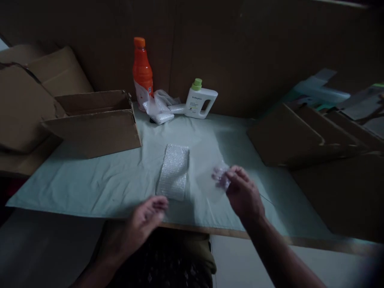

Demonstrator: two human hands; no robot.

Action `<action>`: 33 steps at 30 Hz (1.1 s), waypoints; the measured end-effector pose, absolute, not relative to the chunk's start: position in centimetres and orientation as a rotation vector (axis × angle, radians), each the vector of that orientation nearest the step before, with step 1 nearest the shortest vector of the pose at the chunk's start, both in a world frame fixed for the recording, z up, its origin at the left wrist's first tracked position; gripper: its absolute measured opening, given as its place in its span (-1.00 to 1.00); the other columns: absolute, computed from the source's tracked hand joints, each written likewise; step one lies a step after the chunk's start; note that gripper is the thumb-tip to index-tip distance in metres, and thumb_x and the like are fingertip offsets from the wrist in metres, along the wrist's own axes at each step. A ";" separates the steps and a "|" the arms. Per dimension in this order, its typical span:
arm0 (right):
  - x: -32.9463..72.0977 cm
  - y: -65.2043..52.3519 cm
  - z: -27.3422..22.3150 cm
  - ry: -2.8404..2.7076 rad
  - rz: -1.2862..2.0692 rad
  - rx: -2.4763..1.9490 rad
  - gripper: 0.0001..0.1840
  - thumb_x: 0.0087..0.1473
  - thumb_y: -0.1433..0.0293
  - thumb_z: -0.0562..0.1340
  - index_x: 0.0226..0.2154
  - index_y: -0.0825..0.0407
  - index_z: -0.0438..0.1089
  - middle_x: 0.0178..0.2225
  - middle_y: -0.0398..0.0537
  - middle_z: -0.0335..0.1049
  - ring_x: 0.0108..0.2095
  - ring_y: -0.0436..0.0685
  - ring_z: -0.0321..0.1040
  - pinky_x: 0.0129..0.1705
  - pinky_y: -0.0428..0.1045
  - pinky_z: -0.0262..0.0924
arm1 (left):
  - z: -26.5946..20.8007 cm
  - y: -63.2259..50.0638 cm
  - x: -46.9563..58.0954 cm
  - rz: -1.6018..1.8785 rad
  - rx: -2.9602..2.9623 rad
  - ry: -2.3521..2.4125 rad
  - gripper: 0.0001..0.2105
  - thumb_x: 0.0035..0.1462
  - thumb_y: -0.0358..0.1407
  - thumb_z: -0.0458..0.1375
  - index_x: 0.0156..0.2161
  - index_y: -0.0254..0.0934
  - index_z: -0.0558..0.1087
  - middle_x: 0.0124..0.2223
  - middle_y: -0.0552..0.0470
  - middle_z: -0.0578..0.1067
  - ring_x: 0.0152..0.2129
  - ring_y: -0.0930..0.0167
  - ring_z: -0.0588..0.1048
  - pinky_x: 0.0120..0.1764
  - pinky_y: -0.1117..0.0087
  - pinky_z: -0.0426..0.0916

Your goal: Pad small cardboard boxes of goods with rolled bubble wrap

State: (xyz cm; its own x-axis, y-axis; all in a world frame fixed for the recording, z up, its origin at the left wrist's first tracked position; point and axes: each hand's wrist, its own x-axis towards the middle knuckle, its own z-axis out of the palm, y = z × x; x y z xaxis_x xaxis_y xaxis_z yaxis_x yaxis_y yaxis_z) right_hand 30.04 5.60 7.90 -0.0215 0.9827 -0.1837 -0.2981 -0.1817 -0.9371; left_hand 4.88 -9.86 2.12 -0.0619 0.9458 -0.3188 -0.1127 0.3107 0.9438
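Pinching clear plastic (221, 173) that extends leftward, the right hand (244, 194) hovers; the bubble-wrap packet (174, 172) lies beyond the unclenched left hand (147, 218).

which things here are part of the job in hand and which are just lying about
Seemingly in the job:
- clear plastic piece, in the right hand
- bubble-wrap piece, near the left hand

Seemingly just lying about:
- orange bottle
- white jug
- left cardboard box
- right cardboard box

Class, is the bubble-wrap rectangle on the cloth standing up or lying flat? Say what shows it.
Lying flat: the bubble-wrap rectangle rests on the cloth with its broad face up.
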 end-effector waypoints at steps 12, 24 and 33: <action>35.0 -7.2 4.9 -1.308 1.983 -1.267 -0.67 0.00 -0.03 0.42 -0.40 -0.15 0.50 -0.41 -0.10 0.51 -0.35 0.21 0.45 -0.24 0.13 0.33 | 1.0 -5.7 14.0 1.040 0.041 0.814 -0.53 -0.21 -0.35 0.48 -0.10 -0.34 0.56 -0.14 -0.13 0.67 -0.23 0.23 0.63 -0.06 0.22 0.50; 23.7 15.6 3.8 -2.098 0.738 -1.613 -0.48 -0.08 0.28 0.45 -0.04 0.10 0.47 0.18 0.33 0.41 0.30 0.54 0.17 0.33 0.40 -0.03 | 3.2 -13.5 4.6 1.318 0.164 1.092 0.00 -0.04 -0.33 0.44 0.45 0.04 0.08 0.10 -0.05 0.60 -0.20 0.31 0.64 -0.18 0.39 0.54; 24.3 14.0 4.8 -2.009 1.197 -1.193 -0.73 0.10 0.16 0.33 -0.32 -0.02 0.31 -0.28 -0.02 0.60 -0.33 0.17 0.55 -0.25 0.06 0.43 | 4.7 -12.0 1.8 1.480 0.234 1.214 0.00 -0.09 -0.34 0.42 0.45 0.04 0.10 0.16 -0.02 0.54 -0.08 0.23 0.58 -0.08 0.31 0.54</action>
State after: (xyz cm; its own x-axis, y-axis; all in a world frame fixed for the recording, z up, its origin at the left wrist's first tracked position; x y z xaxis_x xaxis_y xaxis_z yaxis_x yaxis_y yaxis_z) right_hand 24.26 14.03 4.83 -0.4834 0.8754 -0.0092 0.4247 0.2253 -0.8769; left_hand 1.82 -12.03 4.74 -0.3304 0.8218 -0.4642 -0.6156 0.1852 0.7660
